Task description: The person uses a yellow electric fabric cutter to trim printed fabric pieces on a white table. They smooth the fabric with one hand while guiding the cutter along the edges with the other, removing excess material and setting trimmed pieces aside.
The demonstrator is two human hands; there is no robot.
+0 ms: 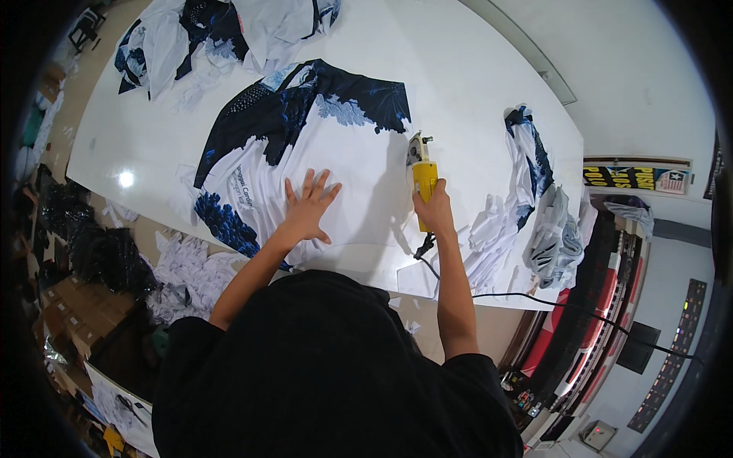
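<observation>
A white fabric piece (355, 175) with a dark navy and light blue floral print lies spread on the white table (466, 69). My left hand (308, 210) rests flat on it, fingers spread apart. In my right hand (434, 204) is a yellow electric fabric cutter (424, 179), with my fingers wrapped round its body. The cutter's metal head (416, 149) sits at the right edge of the fabric; whether its blade touches the cloth I cannot tell. A black cord (519, 295) runs from the cutter's near end off to the right.
More printed fabric (267, 30) lies at the table's far left. On the right are a crumpled printed strip (527, 153), white scraps (489, 237) and a grey bundle (557, 244). White offcuts (187, 275) and cardboard boxes (88, 305) are piled at the lower left.
</observation>
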